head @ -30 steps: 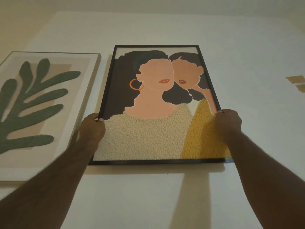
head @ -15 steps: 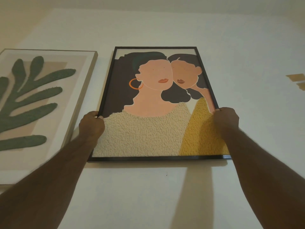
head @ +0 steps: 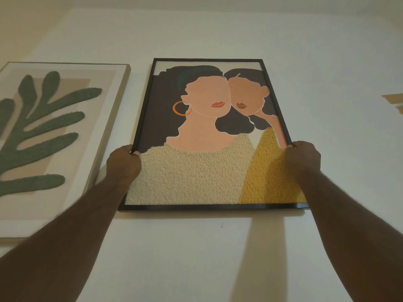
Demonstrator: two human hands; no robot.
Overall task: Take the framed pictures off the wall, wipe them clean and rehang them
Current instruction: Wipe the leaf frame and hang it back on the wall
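A black-framed picture of two women (head: 209, 131) is flat against the white wall (head: 218, 258), straight ahead and above me. My left hand (head: 123, 165) grips its left edge a little below the middle, thumb on the front. My right hand (head: 304, 158) grips the right edge at about the same height. Both arms reach up from the bottom corners. A second picture with a pale wooden frame and a green leaf shape (head: 50, 138) hangs just to the left, a narrow gap away from the black frame.
Brown rectangular patches (head: 395, 103) sit on the wall at the far right edge. A small dark dot (head: 222, 226) marks the wall just under the black frame. The ceiling line runs across the top.
The black-framed picture and both hands have shifted slightly up and left across the frames. The grip on both edges is the same.
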